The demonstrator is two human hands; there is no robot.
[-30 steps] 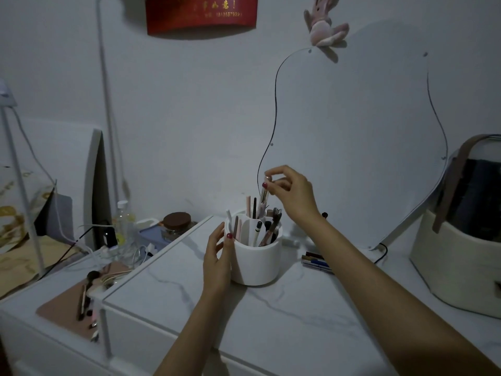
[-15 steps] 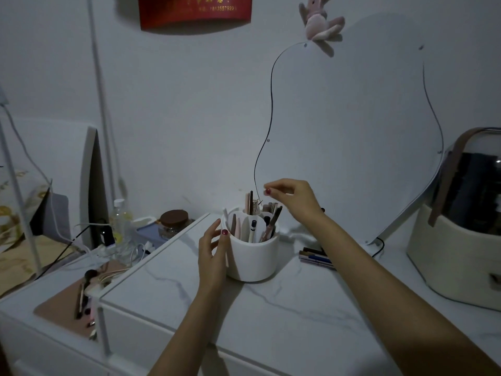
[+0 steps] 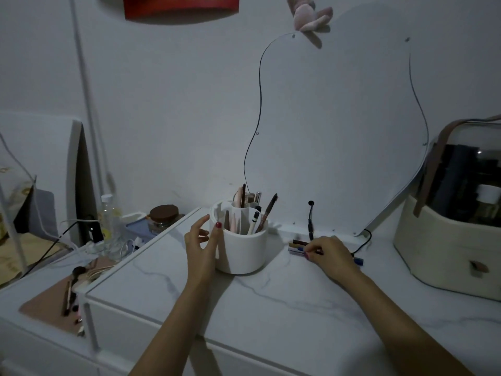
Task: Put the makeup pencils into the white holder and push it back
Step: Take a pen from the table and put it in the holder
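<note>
White holder stands upright near the middle of the counter, well short of the back edge. Several pencils and brushes already stand in its compartments, tips up.

Left hand cups the holder's left wall, thumb up near the rim, fingers loosely spread. Likely purpose: steadying the holder so it does not tip or slide while pencils drop in, and staying ready for the push back.

Right hand is down on the counter to the right of the holder, at the small pile of makeup pencils lying flat near the back edge, by the foot of the mirror. Fingers curl over the pile; fingertips appear to pinch one or more pencils, though which ones cannot be told. A blue pencil end shows past the wrist side.

Change from half a second ago: the right hand was above the holder's rim, having let a pencil in; it has now dropped to the pile for the next pick. Left hand and holder have not shifted.

Judgement: loading is partway done; the push back is not yet begun.
</note>
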